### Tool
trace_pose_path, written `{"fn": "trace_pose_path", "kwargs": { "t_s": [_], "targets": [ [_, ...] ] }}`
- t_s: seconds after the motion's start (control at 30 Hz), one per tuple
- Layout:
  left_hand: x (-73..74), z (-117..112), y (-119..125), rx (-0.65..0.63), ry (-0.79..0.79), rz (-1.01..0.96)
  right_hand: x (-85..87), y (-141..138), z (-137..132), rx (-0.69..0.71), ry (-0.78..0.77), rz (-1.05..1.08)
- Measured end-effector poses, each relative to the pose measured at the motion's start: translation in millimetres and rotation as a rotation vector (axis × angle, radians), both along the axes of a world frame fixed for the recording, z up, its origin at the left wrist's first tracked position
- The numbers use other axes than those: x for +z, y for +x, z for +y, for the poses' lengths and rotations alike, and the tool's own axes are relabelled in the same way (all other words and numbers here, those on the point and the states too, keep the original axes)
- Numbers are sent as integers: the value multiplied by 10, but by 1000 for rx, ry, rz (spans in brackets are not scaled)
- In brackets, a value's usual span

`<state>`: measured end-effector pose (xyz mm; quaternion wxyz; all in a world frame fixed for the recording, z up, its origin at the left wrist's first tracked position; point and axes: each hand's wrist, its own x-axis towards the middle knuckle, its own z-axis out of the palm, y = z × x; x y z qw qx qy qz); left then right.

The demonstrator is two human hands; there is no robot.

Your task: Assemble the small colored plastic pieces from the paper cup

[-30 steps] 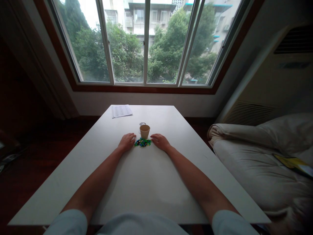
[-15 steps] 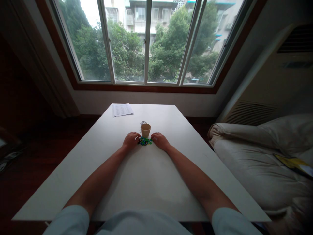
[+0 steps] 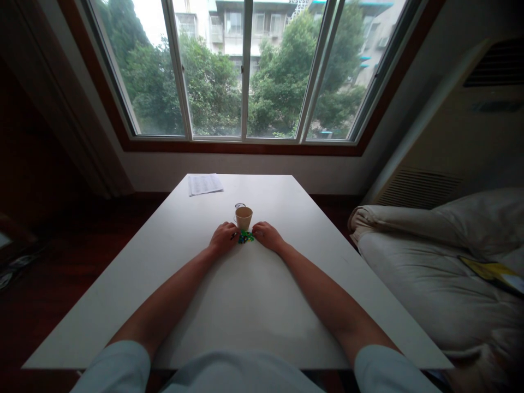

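A small pile of green, blue and dark pieces (image 3: 246,237), too small to name, lies on the white table (image 3: 245,305) right in front of a tan cup (image 3: 244,217). The cup stands upright. At the pile's left side is my left hand (image 3: 223,238), its fingers bent inward over part of the pieces; a dark bit shows by its fingertips. My right hand (image 3: 267,236) rests at the pile's right edge with the fingers curled together and the tips touching or nearly touching the green pieces. What either hand pinches is hidden.
Behind the cup lies a thin dark-rimmed object (image 3: 240,206), perhaps glasses, partly hidden. Printed papers (image 3: 205,184) lie at the table's far left corner. A cushioned sofa (image 3: 426,262) stands to the right, and a window (image 3: 245,71) is beyond the table.
My left hand has moved slightly right, over the left part of the pile, so fewer pieces show. My right hand and the cup have stayed nearly in place.
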<state>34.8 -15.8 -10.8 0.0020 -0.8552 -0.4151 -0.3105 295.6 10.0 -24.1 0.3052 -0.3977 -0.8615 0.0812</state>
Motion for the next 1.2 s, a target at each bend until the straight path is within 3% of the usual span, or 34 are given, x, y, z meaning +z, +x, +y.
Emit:
{"fn": "trace_pose_path", "kwargs": {
  "t_s": [0.27,0.7,1.2],
  "targets": [
    [0,11,-67,-69,-57,-49,23,-1,-25,-16,15,38],
    [-46,59,-92,-64,-82,-58,-17,-14,26,-16,-10,29],
    [-7,44,-120,29,-130,-191,0,-51,5,-17,-34,28]
  ]
}}
